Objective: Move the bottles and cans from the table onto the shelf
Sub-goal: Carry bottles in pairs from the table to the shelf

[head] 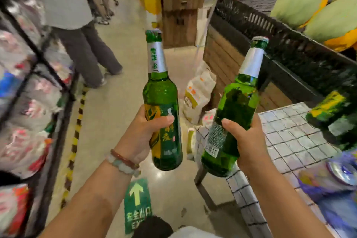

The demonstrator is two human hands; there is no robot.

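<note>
My left hand (143, 133) grips a green glass beer bottle (161, 92) around its lower body; it stands nearly upright over the aisle floor, silver foil on its neck. My right hand (245, 139) holds a second green beer bottle (234, 110), tilted with its cap leaning to the right. Both bottles are capped and in the air. The tiled table (289, 141) lies at the right, below my right hand, with more green bottles (332, 114) lying blurred at its far right. A black wire shelf (38, 67) runs along the left edge.
The black shelf holds blurred packaged goods. A person in dark trousers (87, 52) stands in the aisle ahead on the left. A wooden display stand (231, 60) with a dark crate is at right. A paper bag (199, 91) sits on the floor. A green arrow sticker (137, 203) marks the floor.
</note>
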